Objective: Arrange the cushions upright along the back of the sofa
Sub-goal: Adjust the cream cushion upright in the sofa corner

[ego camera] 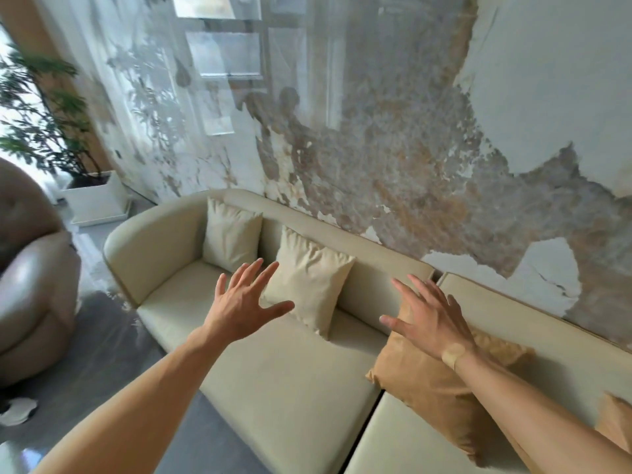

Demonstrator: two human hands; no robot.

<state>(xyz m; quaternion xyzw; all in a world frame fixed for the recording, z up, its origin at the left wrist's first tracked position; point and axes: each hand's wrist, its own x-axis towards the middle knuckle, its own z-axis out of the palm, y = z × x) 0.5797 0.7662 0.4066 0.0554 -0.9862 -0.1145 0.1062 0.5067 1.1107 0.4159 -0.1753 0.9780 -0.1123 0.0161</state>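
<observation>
A cream sofa (273, 381) runs along the wall. One cream cushion (231, 236) stands upright in the far left corner. A second cream cushion (309, 282) leans upright against the backrest beside it. A tan cushion (434, 388) leans against the backrest further right, partly hidden by my right arm. Another tan cushion (615, 425) shows at the right edge. My left hand (244, 299) hovers with fingers spread, just left of the second cream cushion, holding nothing. My right hand (425, 318) hovers with fingers spread over the top of the tan cushion.
A brown leather armchair (30, 285) stands at the left. A potted plant in a white box planter (94, 200) stands beyond the sofa's left arm. The wall (410, 148) behind the sofa has peeling plaster. Grey floor (102, 354) lies in front.
</observation>
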